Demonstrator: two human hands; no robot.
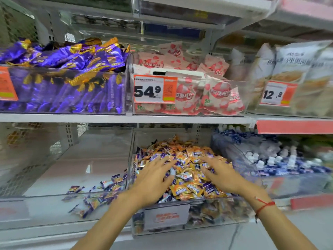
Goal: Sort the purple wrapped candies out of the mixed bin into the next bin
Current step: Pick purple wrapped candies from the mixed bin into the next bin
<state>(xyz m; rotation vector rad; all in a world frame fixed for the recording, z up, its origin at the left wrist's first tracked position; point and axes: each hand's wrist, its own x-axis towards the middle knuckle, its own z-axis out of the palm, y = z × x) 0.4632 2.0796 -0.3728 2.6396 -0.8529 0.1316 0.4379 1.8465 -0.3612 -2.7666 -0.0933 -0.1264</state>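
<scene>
Both hands down in the mixed bin (180,210) at lower centre of the frame, spread flat over the heap. Left hand (153,179) with fingers (166,164) straight and fanned, pressing on wrappers, holding nothing. Right hand (220,175) much the same, fingers (207,159) splayed over the pile, nothing pinched as far as can be told. Biggest risk from here, probably: raking with flat palms and dragging orange candies (180,189) along with the purple ones, since everything sits jumbled and overlapping. Also easy to shove pieces over the low front wall onto the floor, or to flick a few against the clear divider instead of over it. Slippery foil, so a sloppy pinch likely drops one back into the heap. Purple wrapped candies (210,188) small, glossy, dark violet with a pale label, scattered among the orange through the pile, some half buried. A loose handful of purple ones (93,192) already lying in the next bin (54,177) to the lower left, near its front corner beside the divider, a few with orange print showing. Plenty still left in the mix, so early days by the look of it.
</scene>
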